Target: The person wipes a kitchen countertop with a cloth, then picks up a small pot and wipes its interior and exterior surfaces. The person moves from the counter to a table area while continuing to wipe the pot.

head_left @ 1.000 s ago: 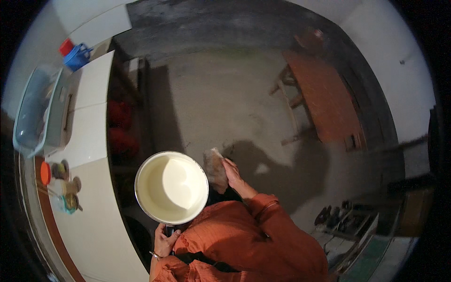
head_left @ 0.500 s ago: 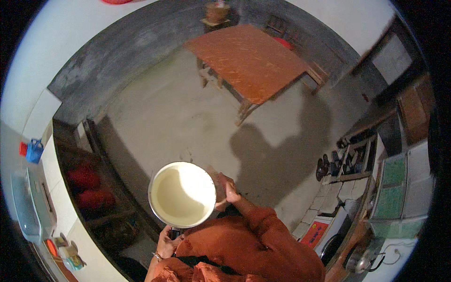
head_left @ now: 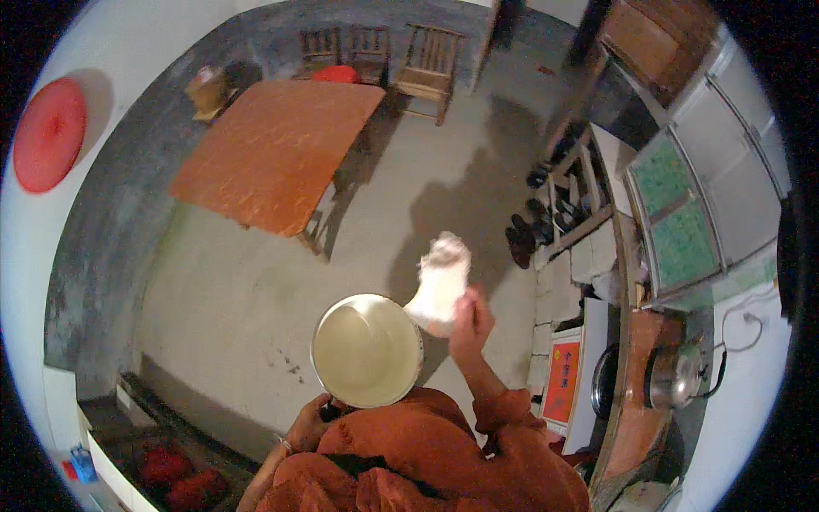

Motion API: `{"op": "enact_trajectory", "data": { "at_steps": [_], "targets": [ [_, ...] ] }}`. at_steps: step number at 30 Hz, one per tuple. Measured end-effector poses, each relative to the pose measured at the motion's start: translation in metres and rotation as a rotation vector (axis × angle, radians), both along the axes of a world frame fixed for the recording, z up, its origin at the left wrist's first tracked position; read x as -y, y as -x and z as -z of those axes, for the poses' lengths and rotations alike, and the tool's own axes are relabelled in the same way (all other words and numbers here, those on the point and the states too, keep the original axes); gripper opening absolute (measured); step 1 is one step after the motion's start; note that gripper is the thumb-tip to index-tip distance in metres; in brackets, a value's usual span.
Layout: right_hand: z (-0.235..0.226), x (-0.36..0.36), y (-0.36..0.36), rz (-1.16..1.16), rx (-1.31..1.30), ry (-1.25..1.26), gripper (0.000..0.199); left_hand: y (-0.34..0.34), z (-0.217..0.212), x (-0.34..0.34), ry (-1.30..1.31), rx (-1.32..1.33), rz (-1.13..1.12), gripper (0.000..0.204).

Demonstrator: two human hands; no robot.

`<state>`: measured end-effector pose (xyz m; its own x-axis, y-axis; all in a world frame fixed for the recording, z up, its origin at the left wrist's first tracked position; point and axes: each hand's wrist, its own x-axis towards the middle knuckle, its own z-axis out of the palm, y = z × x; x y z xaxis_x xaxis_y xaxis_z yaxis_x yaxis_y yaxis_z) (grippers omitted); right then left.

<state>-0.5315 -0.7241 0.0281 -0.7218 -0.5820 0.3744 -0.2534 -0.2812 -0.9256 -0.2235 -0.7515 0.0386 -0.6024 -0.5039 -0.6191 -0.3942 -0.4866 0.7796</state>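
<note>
My left hand (head_left: 309, 425) is closed round the dark handle of a round, cream-coloured saucepan (head_left: 367, 352). The pan is held before my body with its mouth toward me; whether liquid lies in it, I cannot tell. To the right of the pan, my right hand (head_left: 471, 326) grips the lower right side of a white piece (head_left: 444, 277) with a brownish, ragged-looking top. Glare washes out its surface, so its kind cannot be made out. Its lower left end comes close to the pan's rim.
A reddish-brown table (head_left: 277, 154) stands at the far left, with wooden chairs (head_left: 426, 72) behind. On the right are a shoe rack (head_left: 572, 192), a green-panelled cabinet (head_left: 674, 209) and a metal kettle (head_left: 674, 375) on a counter. A red disc (head_left: 51, 135) hangs on the left wall.
My view has swung to the right. The right hand has moved out from beside the pan and now holds up the white piece. My left hand keeps hold of the saucepan.
</note>
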Motion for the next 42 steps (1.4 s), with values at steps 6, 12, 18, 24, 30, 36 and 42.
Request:
{"op": "enact_trajectory", "data": {
  "at_steps": [6,12,18,24,30,36,42],
  "targets": [
    [-0.001,0.0,0.015,-0.736,-0.572,-0.622,0.029,0.098,0.008,0.076,0.192,-0.101,0.522,0.04],
    [0.057,0.061,0.06,-0.851,-0.289,-0.949,0.034,0.183,0.036,0.161,0.323,-0.118,0.735,0.045],
    [0.088,0.175,0.116,-0.359,0.231,-0.64,0.031,0.26,0.039,0.264,0.287,-0.087,0.833,0.053],
    [0.06,0.205,0.181,-0.797,-0.022,-1.025,0.036,0.329,0.005,0.324,0.287,-0.019,0.883,0.057],
    [0.066,0.22,0.277,-0.955,-0.417,-1.131,0.036,0.413,0.013,0.373,0.3,0.003,1.032,0.051],
    [0.075,0.311,0.358,-0.545,0.334,-0.812,0.035,0.519,0.053,0.417,0.324,0.03,1.017,0.048],
    [0.089,0.325,0.505,-0.86,-0.374,-0.915,0.035,0.623,0.045,0.438,-0.042,-0.102,0.59,0.052]
  ]
}}
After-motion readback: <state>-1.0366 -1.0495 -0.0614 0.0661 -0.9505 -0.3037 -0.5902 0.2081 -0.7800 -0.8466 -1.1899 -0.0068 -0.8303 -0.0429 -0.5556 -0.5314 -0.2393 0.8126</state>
